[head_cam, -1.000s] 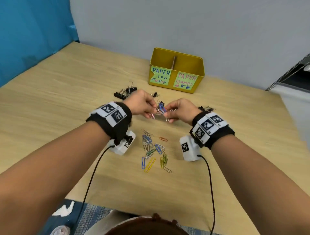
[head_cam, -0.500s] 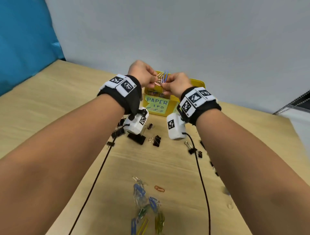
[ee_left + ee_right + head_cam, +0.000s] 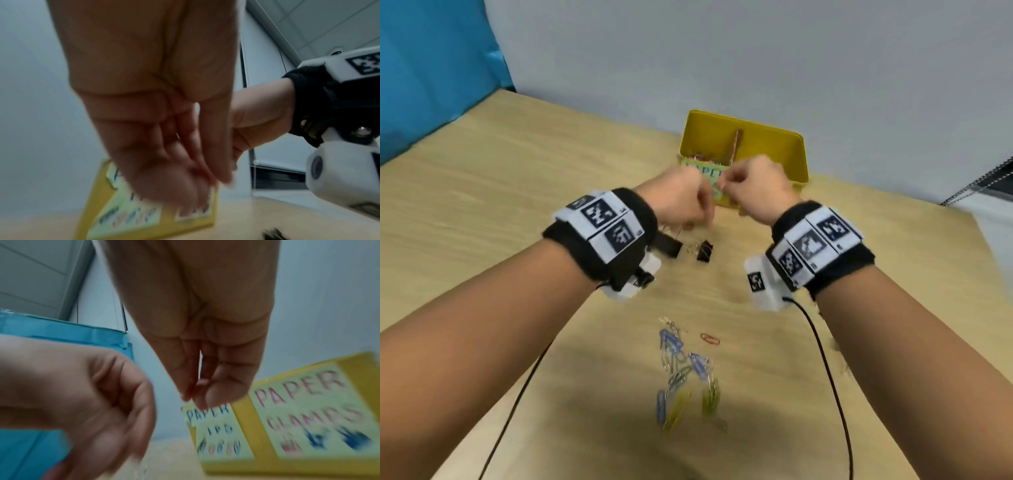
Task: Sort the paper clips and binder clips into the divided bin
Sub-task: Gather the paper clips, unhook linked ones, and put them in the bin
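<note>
My left hand (image 3: 681, 200) and right hand (image 3: 755, 186) hover close together above the tabletop (image 3: 482, 192), just short of the divided bin (image 3: 796, 157). Both have their fingers curled in, thumb drawn toward the fingertips. The pictures are blurred, and I cannot tell whether either hand pinches anything — from the right wrist the left one looks like a loose fist, and from the left wrist my own fingers (image 3: 174, 186) crowd together and hide whatever might lie between them.

The bin is a yellow rectangular box with rounded corners, split by a thin brown divider (image 3: 737, 144) running front to back. On its front wall sit two pale green labels: the one on my left reads "PAPER" in blue with small clip drawings beneath, the one on my right reads "PAPER CLAMPS" (image 3: 304, 417) in pink above blue and pink drawings. A few coloured clips show in the left compartment, just beyond my left knuckles.

Under and just behind my left hand lie black binder clips (image 3: 704, 250) with wire handles. Nearer to me, between my forearms, a loose scatter of paper clips (image 3: 681, 373) rests on the wood — blue, yellow, green and silver, with one orange clip (image 3: 710, 339) a little apart on the right-hand side.
</note>
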The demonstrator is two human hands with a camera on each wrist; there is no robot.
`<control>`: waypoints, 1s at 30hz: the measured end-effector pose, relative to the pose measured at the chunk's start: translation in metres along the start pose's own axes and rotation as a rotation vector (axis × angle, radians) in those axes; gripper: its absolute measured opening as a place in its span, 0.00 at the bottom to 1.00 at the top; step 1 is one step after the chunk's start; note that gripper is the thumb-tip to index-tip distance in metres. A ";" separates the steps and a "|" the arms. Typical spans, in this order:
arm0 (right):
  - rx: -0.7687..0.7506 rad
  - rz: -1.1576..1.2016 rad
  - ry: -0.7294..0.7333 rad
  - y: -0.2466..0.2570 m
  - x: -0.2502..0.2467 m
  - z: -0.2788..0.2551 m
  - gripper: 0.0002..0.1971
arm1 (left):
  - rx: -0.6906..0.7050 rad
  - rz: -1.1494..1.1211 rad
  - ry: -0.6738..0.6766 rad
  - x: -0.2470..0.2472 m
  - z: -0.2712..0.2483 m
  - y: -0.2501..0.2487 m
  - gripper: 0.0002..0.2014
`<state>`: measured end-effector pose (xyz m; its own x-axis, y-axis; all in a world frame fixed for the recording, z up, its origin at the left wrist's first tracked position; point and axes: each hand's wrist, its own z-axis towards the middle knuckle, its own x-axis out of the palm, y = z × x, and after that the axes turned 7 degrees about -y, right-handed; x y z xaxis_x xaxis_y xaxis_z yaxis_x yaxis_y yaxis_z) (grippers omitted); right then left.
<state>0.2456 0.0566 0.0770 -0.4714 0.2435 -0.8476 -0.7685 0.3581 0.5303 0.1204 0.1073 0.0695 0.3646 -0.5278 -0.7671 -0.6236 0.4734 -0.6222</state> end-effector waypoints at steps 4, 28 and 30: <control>0.056 -0.205 0.462 -0.024 0.029 -0.072 0.12 | -0.036 0.267 0.388 0.049 -0.051 0.020 0.17; -0.125 -0.133 0.305 -0.045 0.085 -0.206 0.24 | -0.015 0.237 0.056 0.124 -0.164 0.036 0.19; -0.158 -0.153 0.300 -0.041 0.088 -0.202 0.21 | -0.004 0.245 0.042 0.123 -0.161 0.036 0.14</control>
<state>0.1484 -0.1189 -0.0226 -0.4340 -0.0855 -0.8968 -0.8861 0.2204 0.4078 0.0313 -0.0546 -0.0224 0.1729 -0.4265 -0.8878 -0.6927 0.5881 -0.4175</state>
